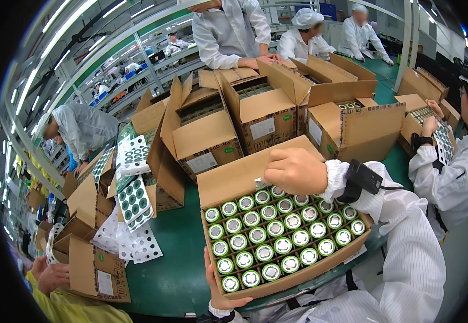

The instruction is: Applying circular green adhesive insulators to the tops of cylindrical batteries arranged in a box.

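Note:
An open cardboard box [234,177] in front of me is packed with several upright green-sleeved cylindrical battery cells [277,237] showing silver tops. My left hand [220,290] grips the box's near left corner from below, thumb against the side wall. My right hand [294,171] is curled over the far inner edge of the box, fingers closed on something small and pale at the back row; I cannot tell what it is. A black device [364,178] is strapped on my right wrist over a white striped sleeve.
Several more open cartons [261,116] crowd the green table [169,274] behind my box. Perforated white sheets [134,202] lie at the left. Workers in white coats stand at the back; one on the right [454,177] holds a perforated sheet, and another person's hands [51,274] hold a carton lower left.

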The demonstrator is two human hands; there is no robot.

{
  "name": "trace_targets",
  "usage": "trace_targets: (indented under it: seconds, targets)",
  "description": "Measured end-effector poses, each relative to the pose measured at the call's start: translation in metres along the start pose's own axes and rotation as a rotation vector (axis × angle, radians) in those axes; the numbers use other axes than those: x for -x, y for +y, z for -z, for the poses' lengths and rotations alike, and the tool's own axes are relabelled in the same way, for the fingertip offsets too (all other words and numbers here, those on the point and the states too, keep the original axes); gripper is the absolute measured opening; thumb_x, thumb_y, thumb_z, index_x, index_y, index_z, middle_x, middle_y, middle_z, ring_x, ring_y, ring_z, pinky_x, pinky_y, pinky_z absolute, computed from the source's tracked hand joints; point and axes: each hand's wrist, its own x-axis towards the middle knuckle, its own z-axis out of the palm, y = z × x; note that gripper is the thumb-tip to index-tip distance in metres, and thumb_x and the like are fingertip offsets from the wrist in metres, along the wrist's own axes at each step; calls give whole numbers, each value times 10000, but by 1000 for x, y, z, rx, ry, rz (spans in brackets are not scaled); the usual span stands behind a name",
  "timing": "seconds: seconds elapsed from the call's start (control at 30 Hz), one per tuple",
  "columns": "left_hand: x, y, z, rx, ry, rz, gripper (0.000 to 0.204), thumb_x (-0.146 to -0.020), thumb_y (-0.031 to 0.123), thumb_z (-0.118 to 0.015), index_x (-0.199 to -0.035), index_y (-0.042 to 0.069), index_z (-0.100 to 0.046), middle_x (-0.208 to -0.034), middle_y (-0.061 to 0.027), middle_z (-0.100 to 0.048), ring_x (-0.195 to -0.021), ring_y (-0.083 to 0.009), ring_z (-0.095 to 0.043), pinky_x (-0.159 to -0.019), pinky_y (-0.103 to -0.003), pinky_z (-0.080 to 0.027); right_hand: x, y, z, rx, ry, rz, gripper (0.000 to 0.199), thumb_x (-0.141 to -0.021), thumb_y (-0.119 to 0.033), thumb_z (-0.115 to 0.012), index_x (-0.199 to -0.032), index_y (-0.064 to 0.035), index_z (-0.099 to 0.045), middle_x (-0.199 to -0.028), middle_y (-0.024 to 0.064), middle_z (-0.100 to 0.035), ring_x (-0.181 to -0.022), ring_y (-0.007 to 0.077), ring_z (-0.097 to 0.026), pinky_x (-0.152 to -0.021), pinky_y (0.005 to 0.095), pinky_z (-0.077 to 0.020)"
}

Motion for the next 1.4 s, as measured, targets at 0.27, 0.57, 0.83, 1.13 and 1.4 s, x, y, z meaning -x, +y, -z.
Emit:
trace_targets:
  seconds: [0.27, 0.57, 0.83, 1.13, 1.4]
  targets:
    - [-2, 1, 0, -18, 2, 13, 1149, -569, 367, -845, -1409, 220, -76, -1456, -234, 80, -1358, -393, -107, -1043, -518, -298, -1, 4, -9, -90, -31, 6, 40, -661, -76, -580, -674, -65, -543, -616, 47, -554, -708, 246, -542, -583, 345, -474]
    - [-3, 0, -2, -2, 5, -29, 1148, -571, 352, -848, -1412, 229, -76, -1457, -229, 82, -1359, -388, -106, -1044, -520, -295, -5, -1, -12, -64, -83, -102, 87, -666, -96, -635, -697, -58, -564, -688, 56, -569, -772, 246, -553, -627, 352, -479]
    - [2, -3, -2, 11, 14, -3, 1144, -575, 352, -848, -1410, 238, -75, -1458, -222, 95, -1358, -390, -105, -1048, -522, -287, -11, -3, -15, -45, -143, -92, 113, -675, -134, -656, -719, -59, -584, -718, 51, -561, -760, 243, -551, -636, 345, -482]
    - [-4, 2, -3, 58, 10, 16, 1125, -583, 328, -842, -1407, 240, -81, -1462, -209, 98, -1353, -387, -130, -1042, -522, -305, -8, -2, -17, -34, -255, -213, 154, -723, -205, -652, -757, -69, -589, -724, 51, -575, -784, 244, -573, -641, 358, -487]
    - [-6, 4, -2, 6, 11, -10, 1127, -577, 345, -840, -1407, 232, -86, -1464, -214, 89, -1358, -388, -117, -1047, -516, -292, -15, 2, -21, -108, -337, -300, 149, -742, -231, -665, -773, -104, -595, -722, 31, -584, -782, 238, -575, -632, 365, -479]
